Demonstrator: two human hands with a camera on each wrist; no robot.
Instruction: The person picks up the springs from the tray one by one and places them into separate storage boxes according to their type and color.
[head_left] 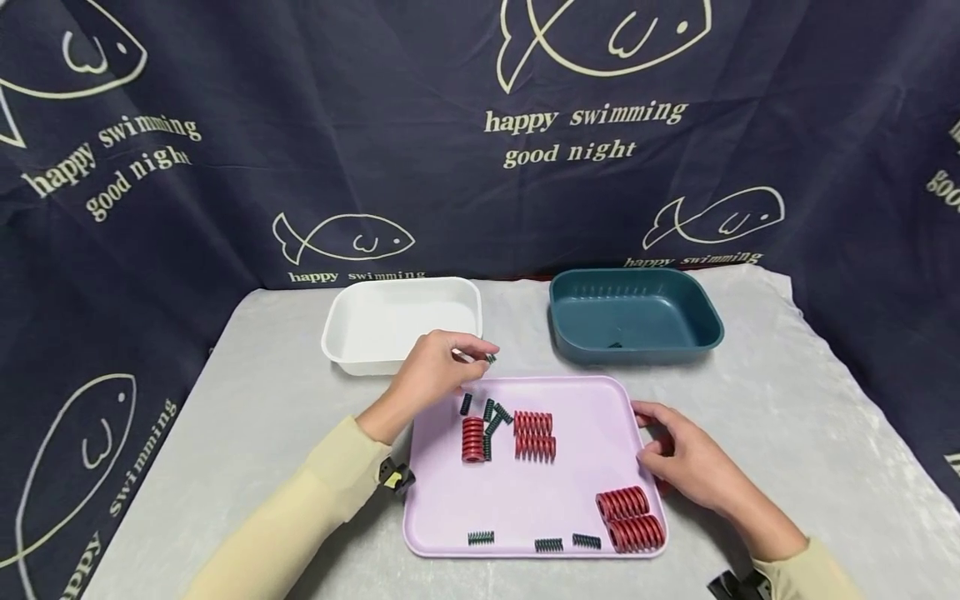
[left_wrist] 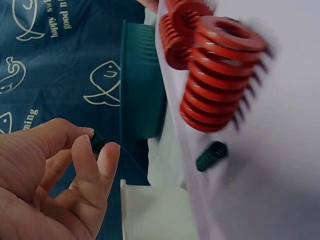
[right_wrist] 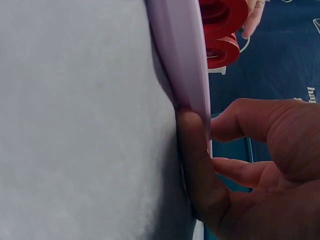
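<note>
My left hand (head_left: 435, 371) pinches a small dark green spring (head_left: 491, 359) above the far edge of the pink tray (head_left: 577, 508); the left wrist view shows the spring (left_wrist: 97, 143) between fingertips and thumb. At the tray's right edge, my right hand (head_left: 693, 458) holds the rim (right_wrist: 192, 75), fingers and thumb on either side. Several small green springs lie around an upright-looking red spring (head_left: 473, 440) in the tray's far left part. Beside them are two red springs (head_left: 535, 447). Two more red springs (head_left: 636, 533) lie in the near right corner, with three green springs (head_left: 549, 545) along the near edge.
Behind the tray stand a white container (head_left: 405, 321) on the left and a teal container (head_left: 637, 317) on the right, which has a small dark piece (head_left: 615, 345) inside. A dark blue curtain (head_left: 465, 192) with fish drawings hangs behind the table.
</note>
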